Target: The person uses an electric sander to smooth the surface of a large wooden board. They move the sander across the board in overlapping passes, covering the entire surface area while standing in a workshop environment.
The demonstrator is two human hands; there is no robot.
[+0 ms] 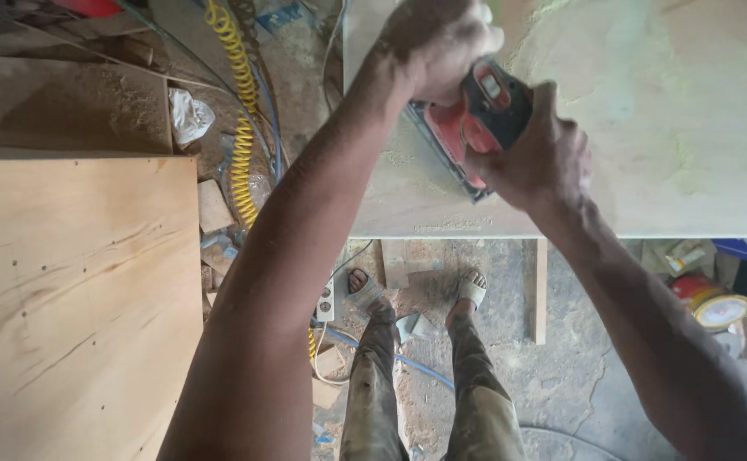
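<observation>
A red and black power sander (473, 128) is pressed flat on a pale board (672, 111) lying on the tabletop, near the board's front edge. The sander's top is gripped by the closed left hand (433, 43), and its rear handle is clasped by the closed right hand (534, 158). Left of the board, a yellow coiled hose (238, 102) is seen on the dusty floor (561, 376) beside a large plywood sheet (74, 299). A red tin (708, 300) is seen at the right, below the board.
</observation>
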